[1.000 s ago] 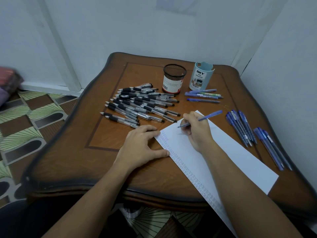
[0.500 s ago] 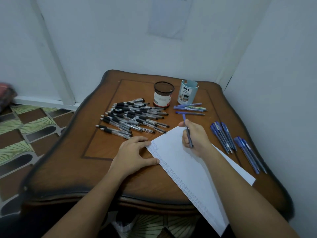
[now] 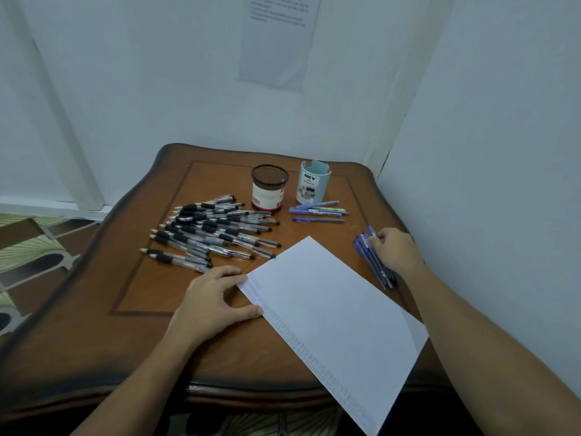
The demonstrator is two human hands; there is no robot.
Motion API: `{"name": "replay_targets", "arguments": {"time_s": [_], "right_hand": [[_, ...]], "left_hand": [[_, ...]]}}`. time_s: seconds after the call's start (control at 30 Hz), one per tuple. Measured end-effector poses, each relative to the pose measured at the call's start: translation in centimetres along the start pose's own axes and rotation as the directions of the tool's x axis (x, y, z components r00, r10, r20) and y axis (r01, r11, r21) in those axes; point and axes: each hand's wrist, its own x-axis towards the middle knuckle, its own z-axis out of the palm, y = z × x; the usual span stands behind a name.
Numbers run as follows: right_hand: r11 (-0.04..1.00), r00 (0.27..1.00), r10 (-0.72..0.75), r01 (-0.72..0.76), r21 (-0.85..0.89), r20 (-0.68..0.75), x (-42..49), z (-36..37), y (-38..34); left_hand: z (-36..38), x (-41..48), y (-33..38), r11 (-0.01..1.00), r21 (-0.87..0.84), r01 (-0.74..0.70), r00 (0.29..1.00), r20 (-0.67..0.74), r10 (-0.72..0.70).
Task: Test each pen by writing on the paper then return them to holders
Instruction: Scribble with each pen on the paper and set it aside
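Pinching one blue pen point(image 3: 371, 230) in the right grip point(image 3: 394, 250), lengthwise along the blue pens point(image 3: 374, 266) beneath; forward-left, well apart, to the blue holder point(image 3: 314, 191).

Two holders stand at upper centre: one dark mesh holder point(image 3: 269, 191), one light blue holder point(image 3: 313, 187). One sheet of paper point(image 3: 330, 309) lies at lower centre. The black-grip pens point(image 3: 213, 234) at centre left number roughly twenty, too overlapped for an exact count. Four mixed pens point(image 3: 317, 211) lie under the holders. At least four blue pens point(image 3: 374, 262) lie at right, partly hidden.
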Motion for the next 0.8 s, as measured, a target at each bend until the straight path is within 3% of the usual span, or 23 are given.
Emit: {"name": "replay_targets", "arguments": {"time_s": [0.1, 0.17, 0.33, 0.53, 0.63, 0.7, 0.8], "right_hand": [[0.988, 0.999, -0.026, 0.019, -0.152, -0.044, 0.2, 0.2, -0.8], [0.983, 0.991, -0.108, 0.094, -0.155, -0.084, 0.4, 0.9, -2.1], [0.932, 0.944, -0.33, 0.329, -0.154, 0.022, 2.5, 3.4, -6.4], [0.914, 0.95, -0.295, 0.312, -0.261, 0.101, 5.0, 6.1, -9.8], [0.847, 0.915, -0.391, 0.401, -0.349, 0.101, 4.7, 6.3, -10.3], [0.843, 0.865, -0.493, 0.501, -0.198, 0.093, 3.8, 5.8, -10.7], [0.827, 0.882, -0.471, 0.451, 0.336, -0.025, 1.2, 4.5, -11.8]], "left_hand": [[0.1, 0.2, 0.1, 1.0, 0.009, -0.005, 1.0, -0.003, 0.005], [0.1, 0.2, 0.1, 1.0, 0.004, -0.008, 1.0, -0.011, 0.008], [0.2, 0.2, 0.0, 1.0, -0.006, -0.004, 1.0, 0.002, 0.004], [0.1, 0.1, 0.2, 1.0, 0.008, -0.008, 1.0, -0.01, 0.008], [-0.1, 0.2, 0.2, 1.0, 0.009, -0.009, 1.0, -0.003, 0.009], [-0.1, 0.2, 0.2, 1.0, 0.005, -0.015, 1.0, 0.01, 0.015], [-0.2, 0.1, 0.1, 1.0, 0.003, -0.027, 1.0, 0.011, 0.027]]}}
